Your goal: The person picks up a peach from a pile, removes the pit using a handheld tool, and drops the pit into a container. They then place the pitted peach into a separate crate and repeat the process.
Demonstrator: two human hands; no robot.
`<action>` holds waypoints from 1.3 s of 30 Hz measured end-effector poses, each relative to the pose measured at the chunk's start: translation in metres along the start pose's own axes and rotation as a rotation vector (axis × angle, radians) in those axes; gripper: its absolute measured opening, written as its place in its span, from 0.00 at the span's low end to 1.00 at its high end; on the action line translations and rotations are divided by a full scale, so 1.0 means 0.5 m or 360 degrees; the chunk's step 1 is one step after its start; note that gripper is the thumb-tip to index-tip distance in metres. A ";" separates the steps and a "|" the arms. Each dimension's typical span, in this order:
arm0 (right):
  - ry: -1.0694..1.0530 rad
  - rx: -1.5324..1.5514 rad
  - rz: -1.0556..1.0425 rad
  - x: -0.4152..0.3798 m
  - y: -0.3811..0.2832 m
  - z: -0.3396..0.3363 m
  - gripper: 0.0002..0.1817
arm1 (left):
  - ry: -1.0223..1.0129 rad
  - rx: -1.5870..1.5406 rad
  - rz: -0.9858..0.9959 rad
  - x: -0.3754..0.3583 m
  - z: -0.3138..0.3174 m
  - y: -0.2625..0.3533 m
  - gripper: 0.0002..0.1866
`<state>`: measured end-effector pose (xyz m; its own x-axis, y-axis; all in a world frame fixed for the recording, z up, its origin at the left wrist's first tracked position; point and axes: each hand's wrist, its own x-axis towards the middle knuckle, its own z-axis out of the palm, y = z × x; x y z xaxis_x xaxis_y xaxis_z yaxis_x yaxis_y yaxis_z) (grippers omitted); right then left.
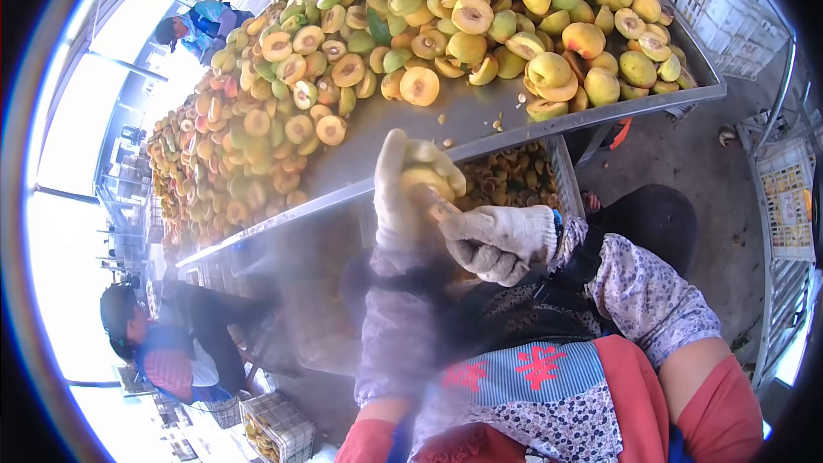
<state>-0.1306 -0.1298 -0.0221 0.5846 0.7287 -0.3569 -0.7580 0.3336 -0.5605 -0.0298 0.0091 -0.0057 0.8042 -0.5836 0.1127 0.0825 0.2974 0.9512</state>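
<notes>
My left hand, in a pale work glove, is wrapped around a yellow peach half just past the table's near edge. My right hand, gloved as well, is closed on a small tool with a light wooden-looking handle. The tool's working end meets the fruit, but its tip is hidden, so its exact kind does not show. Beyond my hands, a large heap of halved peaches, yellow, green and red, covers much of the metal table.
Under the table edge a crate holds dark, cut fruit scraps. White plastic crates are stacked at the far right, and a metal rack stands nearer. A co-worker sits at the left; another person is behind the heap.
</notes>
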 end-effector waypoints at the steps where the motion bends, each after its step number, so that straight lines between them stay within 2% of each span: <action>1: 0.0103 -0.0107 -0.0056 0.004 -0.003 0.009 0.27 | 0.0199 -0.0392 -0.0141 -0.001 0.014 0.010 0.23; 2: 0.0208 -0.0212 -0.0116 0.010 -0.006 0.017 0.26 | 0.0393 -0.0783 -0.0282 -0.001 0.022 0.016 0.22; 3: 0.0342 -0.0351 -0.0148 0.025 -0.001 0.019 0.26 | 0.0379 -0.0803 -0.0204 0.000 0.011 0.002 0.21; 4: 0.0340 -0.0352 -0.0150 0.028 0.003 0.017 0.26 | 0.0378 -0.0800 -0.0202 -0.002 0.013 0.004 0.21; 6: 0.0536 -0.0875 -0.0325 0.030 0.006 0.015 0.27 | 0.0359 -0.0478 -0.0079 -0.005 0.017 0.008 0.22; 7: 0.0556 -0.0742 -0.0214 0.010 -0.009 0.041 0.27 | 0.0358 -0.0479 -0.0081 -0.005 0.007 0.005 0.22; 8: 0.0558 -0.0743 -0.0211 0.009 -0.006 0.036 0.27 | 0.0218 -0.0178 0.0029 -0.003 -0.010 0.001 0.23; 9: 0.0332 -0.0443 -0.0157 0.010 0.000 0.024 0.26 | 0.0073 0.0125 0.0140 -0.001 -0.019 -0.001 0.23; 10: 0.0104 -0.0144 -0.0105 0.014 0.004 0.015 0.26 | 0.0070 0.0126 0.0143 -0.001 -0.013 0.002 0.23; 11: 0.0104 -0.0147 -0.0110 0.020 0.009 0.010 0.26 | 0.0167 0.0031 0.0102 -0.001 -0.003 0.006 0.24; 13: -0.0256 0.0385 -0.0072 0.023 0.015 0.007 0.25 | 0.0253 -0.0069 0.0062 0.003 0.009 0.011 0.25; 14: -0.0251 0.0386 -0.0077 0.018 0.013 0.011 0.25 | 0.0257 0.0123 0.0091 0.005 0.010 0.013 0.25; 16: 0.0269 -0.0172 -0.0121 0.009 0.009 0.024 0.27 | 0.0263 0.0312 0.0118 0.010 0.012 0.015 0.26; 17: 0.0270 -0.0172 -0.0115 0.010 0.008 0.023 0.27 | 0.0337 0.0338 0.0014 0.014 0.012 0.015 0.26; 19: 0.0485 -0.0469 -0.0107 0.013 0.002 0.022 0.27 | 0.0449 0.0342 -0.0190 0.015 0.019 0.020 0.25; 20: 0.0488 -0.0469 -0.0112 0.016 0.001 0.018 0.27 | 0.0444 0.0343 -0.0188 0.015 0.016 0.017 0.25; 22: 0.0382 -0.0380 -0.0132 0.022 0.003 0.011 0.27 | 0.0354 -0.0330 -0.0159 0.009 0.010 0.007 0.22; 23: 0.0380 -0.0389 -0.0127 0.020 0.002 0.013 0.27 | 0.0339 -0.0552 -0.0258 0.008 0.007 0.007 0.20; 25: 0.0632 -0.1023 -0.0432 0.019 0.002 0.026 0.27 | 0.0423 -0.0669 -0.0316 0.006 0.004 0.011 0.18; 26: 0.0624 -0.1025 -0.0435 0.024 0.005 0.022 0.27 | 0.0498 -0.0787 -0.0383 0.005 0.004 0.013 0.16; 28: 0.0736 -0.1624 -0.0983 0.046 0.027 -0.013 0.25 | 0.0565 -0.0744 -0.0386 -0.009 -0.002 0.022 0.15; 29: 0.0773 -0.1754 -0.0809 0.060 0.036 -0.027 0.23 | 0.0660 -0.0942 -0.0258 -0.013 -0.020 0.025 0.14; 30: 0.0767 -0.1752 -0.0811 0.056 0.047 -0.042 0.23 | 0.0751 -0.1136 -0.0128 -0.018 -0.042 0.030 0.13; 31: 0.0871 -0.2089 -0.0357 0.028 0.024 -0.019 0.24 | 0.0795 -0.1086 -0.0130 -0.026 -0.082 0.043 0.13; 32: 0.0962 -0.2403 0.0120 0.012 0.009 -0.006 0.26 | 0.0843 -0.0898 -0.0035 -0.046 -0.092 0.066 0.15; 33: 0.0962 -0.2406 0.0109 0.009 0.009 -0.010 0.26 | 0.0857 -0.0683 0.0088 -0.066 -0.147 0.075 0.16; 34: 0.1100 -0.2349 0.0099 0.003 0.014 -0.017 0.26 | 0.1073 0.0326 0.0266 -0.097 -0.192 0.096 0.17; 35: 0.1236 -0.2291 0.0092 -0.001 0.015 -0.024 0.26 | 0.1125 0.0678 0.0352 -0.129 -0.210 0.128 0.19; 36: 0.1243 -0.2284 0.0081 -0.001 0.014 -0.031 0.26 | 0.1008 0.1986 0.0540 -0.170 -0.177 0.162 0.22; 37: 0.1316 -0.2317 -0.0121 0.001 0.013 -0.037 0.26 | 0.1315 0.1329 0.0241 -0.182 -0.257 0.175 0.21; 38: 0.1379 -0.2350 -0.0321 0.004 0.011 -0.039 0.27 | 0.1444 0.1835 0.0212 -0.194 -0.330 0.164 0.21; 39: 0.1425 -0.2328 -0.0292 0.011 0.003 -0.032 0.26 | 0.1454 0.2282 0.0168 -0.175 -0.292 0.184 0.22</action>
<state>-0.1240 -0.1349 -0.0370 0.9781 0.0437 -0.2034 -0.0938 -0.7801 -0.6186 -0.0068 0.1980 0.0302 0.8643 0.1362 0.4842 -0.1356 -0.8639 0.4851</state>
